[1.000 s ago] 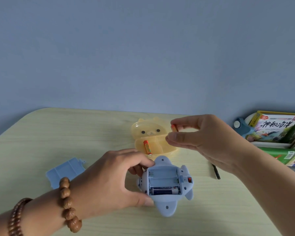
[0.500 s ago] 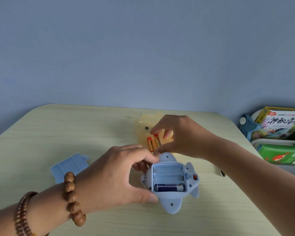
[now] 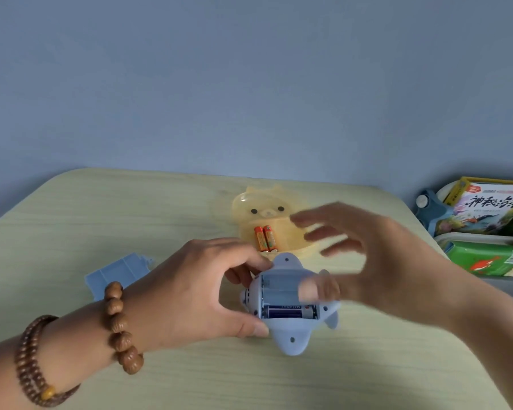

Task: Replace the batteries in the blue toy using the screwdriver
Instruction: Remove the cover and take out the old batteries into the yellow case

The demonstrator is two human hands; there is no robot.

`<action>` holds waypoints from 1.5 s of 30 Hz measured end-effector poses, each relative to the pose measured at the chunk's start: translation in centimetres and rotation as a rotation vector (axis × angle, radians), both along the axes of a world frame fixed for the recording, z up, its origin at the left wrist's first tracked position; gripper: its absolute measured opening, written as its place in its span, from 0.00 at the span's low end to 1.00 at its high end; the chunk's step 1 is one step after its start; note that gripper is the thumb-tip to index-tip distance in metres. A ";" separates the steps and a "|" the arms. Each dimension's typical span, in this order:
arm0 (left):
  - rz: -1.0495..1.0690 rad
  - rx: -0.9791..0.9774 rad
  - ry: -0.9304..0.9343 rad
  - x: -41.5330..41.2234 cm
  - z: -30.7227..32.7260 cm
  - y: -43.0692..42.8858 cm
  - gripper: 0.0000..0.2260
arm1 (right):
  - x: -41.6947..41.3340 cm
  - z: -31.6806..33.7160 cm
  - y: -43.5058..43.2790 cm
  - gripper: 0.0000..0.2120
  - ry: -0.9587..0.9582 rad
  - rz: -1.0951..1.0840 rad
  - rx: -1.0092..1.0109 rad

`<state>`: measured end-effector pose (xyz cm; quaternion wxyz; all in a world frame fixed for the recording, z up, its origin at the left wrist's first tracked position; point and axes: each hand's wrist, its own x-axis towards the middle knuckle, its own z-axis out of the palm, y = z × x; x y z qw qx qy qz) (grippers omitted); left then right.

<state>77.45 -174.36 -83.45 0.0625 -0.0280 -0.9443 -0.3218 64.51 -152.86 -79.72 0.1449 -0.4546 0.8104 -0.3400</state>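
On the pale table (image 3: 101, 208), our left hand (image 3: 196, 288) is gripping the blue toy (image 3: 289, 335) at near centre. Our right hand (image 3: 376, 261) is hovering spread (blurred); we should be prising its dark battery (image 3: 288, 312) out gently.

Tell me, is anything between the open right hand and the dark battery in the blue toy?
Nothing visible. The light blue plastic cover lies aside on the table, leaving the dark blue battery exposed in the blue plastic toy. The left hand grips only the toy's left side. The right hand hovers above.
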 end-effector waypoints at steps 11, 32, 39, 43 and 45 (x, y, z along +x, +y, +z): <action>-0.001 0.020 -0.115 0.3 1.4 1.5 0.23 | 2.7 -2.8 1.9 0.43 0.034 -0.054 0.080; 0.338 0.150 -0.253 -2.1 0.9 7.8 0.31 | 3.7 -2.9 1.4 0.41 0.079 -0.046 -0.013; 0.325 0.183 -0.227 -2.0 1.1 8.0 0.32 | 3.9 -2.8 1.3 0.35 0.095 -0.063 -0.003; 0.300 0.194 -0.254 -1.8 1.5 7.7 0.31 | 3.8 -2.8 1.3 0.39 0.068 -0.079 0.037; 0.276 0.225 -0.243 -1.5 1.7 7.5 0.25 | 3.9 -2.7 1.4 0.40 0.048 -0.097 0.049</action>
